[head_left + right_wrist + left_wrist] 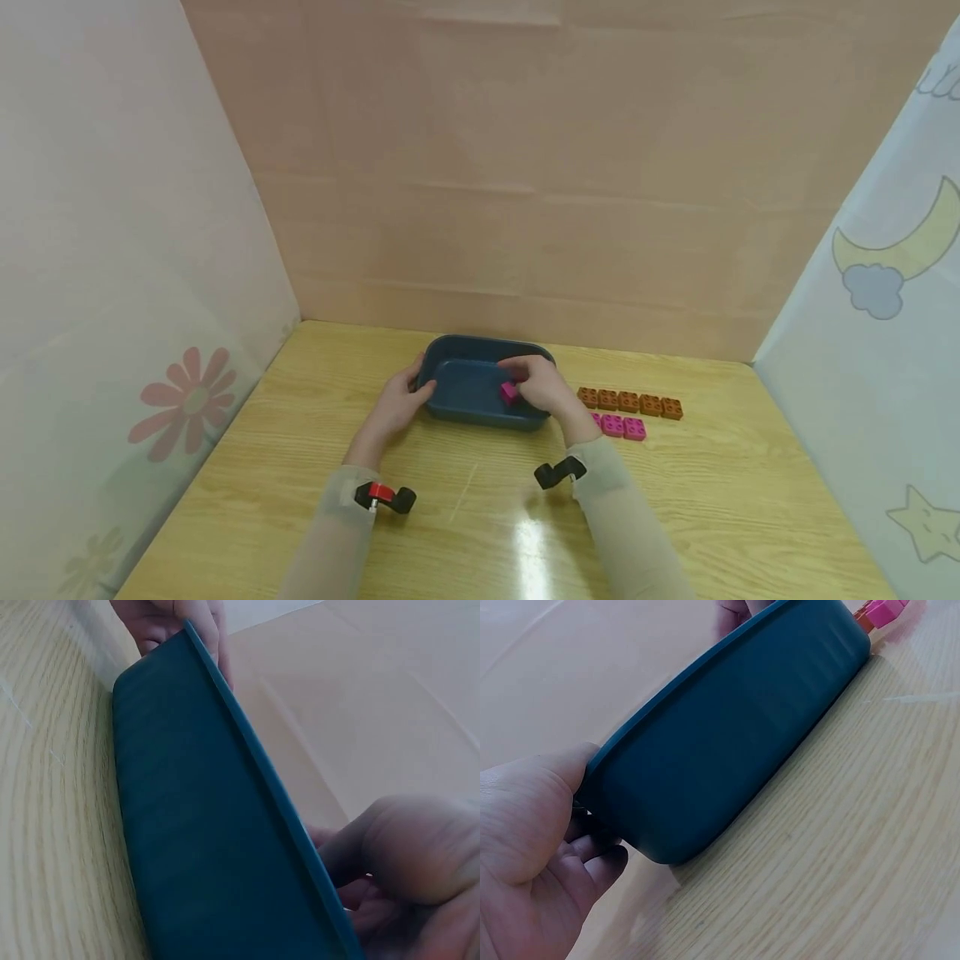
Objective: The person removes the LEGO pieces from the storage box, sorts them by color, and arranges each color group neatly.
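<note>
A dark blue plastic tray (468, 417) with raised walls lies on the table. My left hand (395, 404) grips its left end, thumb over the rim and fingers against the outside; the left wrist view also shows this hand (540, 847) at the tray's corner (667, 802). Inside the right part of the tray, my right hand (546, 385) pinches a small pink toy building block (509, 392) at its fingertips. In the right wrist view the tray wall (202, 802) hides the block and part of the right hand (420, 870).
Right of the tray, several orange-brown building blocks (629, 402) form a row. Nearer me is a shorter row of pink blocks (612, 426), its left end partly covered by my right wrist. Fabric walls (525, 208) surround the wooden table (465, 517) at the back and sides.
</note>
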